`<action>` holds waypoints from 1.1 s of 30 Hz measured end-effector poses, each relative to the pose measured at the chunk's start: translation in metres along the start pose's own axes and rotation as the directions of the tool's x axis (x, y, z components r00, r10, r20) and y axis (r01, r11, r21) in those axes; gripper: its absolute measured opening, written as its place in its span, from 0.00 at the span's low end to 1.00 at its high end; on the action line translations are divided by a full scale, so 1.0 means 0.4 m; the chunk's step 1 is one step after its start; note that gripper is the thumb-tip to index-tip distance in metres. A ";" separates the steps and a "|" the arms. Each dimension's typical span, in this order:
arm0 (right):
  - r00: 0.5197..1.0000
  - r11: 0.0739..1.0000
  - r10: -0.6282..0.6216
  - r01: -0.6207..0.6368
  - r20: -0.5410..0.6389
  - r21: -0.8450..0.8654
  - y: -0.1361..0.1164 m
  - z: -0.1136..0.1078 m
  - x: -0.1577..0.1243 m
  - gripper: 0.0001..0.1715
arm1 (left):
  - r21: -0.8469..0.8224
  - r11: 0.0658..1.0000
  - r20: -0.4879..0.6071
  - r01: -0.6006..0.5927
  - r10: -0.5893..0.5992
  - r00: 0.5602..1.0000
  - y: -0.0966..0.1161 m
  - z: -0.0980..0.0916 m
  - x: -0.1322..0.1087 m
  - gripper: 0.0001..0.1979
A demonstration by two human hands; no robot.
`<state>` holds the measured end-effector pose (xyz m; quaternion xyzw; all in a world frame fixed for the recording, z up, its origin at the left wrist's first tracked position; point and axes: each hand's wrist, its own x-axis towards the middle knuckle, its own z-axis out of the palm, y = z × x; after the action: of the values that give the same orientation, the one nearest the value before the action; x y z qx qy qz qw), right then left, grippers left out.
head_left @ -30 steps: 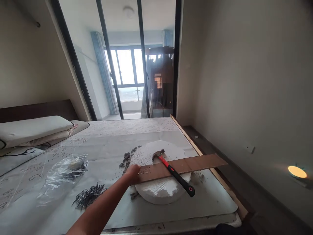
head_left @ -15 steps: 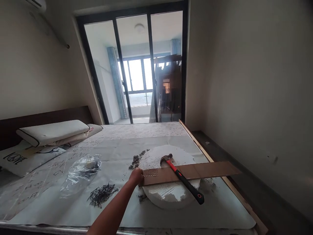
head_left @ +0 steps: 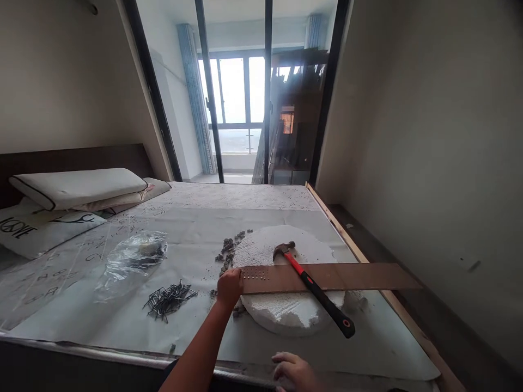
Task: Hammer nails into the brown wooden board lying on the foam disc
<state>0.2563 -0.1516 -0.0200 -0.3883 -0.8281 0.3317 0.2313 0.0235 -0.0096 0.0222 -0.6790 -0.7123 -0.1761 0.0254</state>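
My left hand grips the left end of a long brown wooden board, next to rows of small nail heads in it. The board lies across a round white foam slab. A claw hammer with a red and black handle rests diagonally over the board and slab. My right hand shows at the bottom edge, fingers curled down on the covered bed edge, holding nothing I can see.
A pile of loose nails and a clear plastic bag lie left of the slab on the paper-covered bed. Small grey bits are scattered behind my left hand. Pillows sit far left. A wall stands to the right.
The view dipped and shifted right. My right hand has come into view at the bottom edge. My left hand stays on the board's end; hammer and board have not moved.
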 end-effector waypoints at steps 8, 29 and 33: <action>0.996 0.995 0.042 -0.049 -0.076 -0.090 -0.087 -0.133 0.130 0.12 | -0.271 0.960 -0.003 0.064 -0.068 0.998 0.005 -0.011 0.027 0.14; 0.950 0.982 0.154 -0.117 -0.270 0.149 -0.070 -0.166 0.460 0.18 | -0.474 -0.789 0.646 0.391 -0.010 0.764 -0.011 -0.089 -0.006 0.10; 0.959 0.945 0.180 -0.107 -0.219 0.310 -0.066 -0.139 0.460 0.17 | -0.369 -0.804 0.632 0.465 0.150 0.760 0.000 -0.107 -0.040 0.12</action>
<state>0.1701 0.0029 0.0595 -0.4468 -0.7038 0.4173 0.3617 0.0160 -0.0374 0.0580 -0.0163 -0.2370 -0.5795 -0.7796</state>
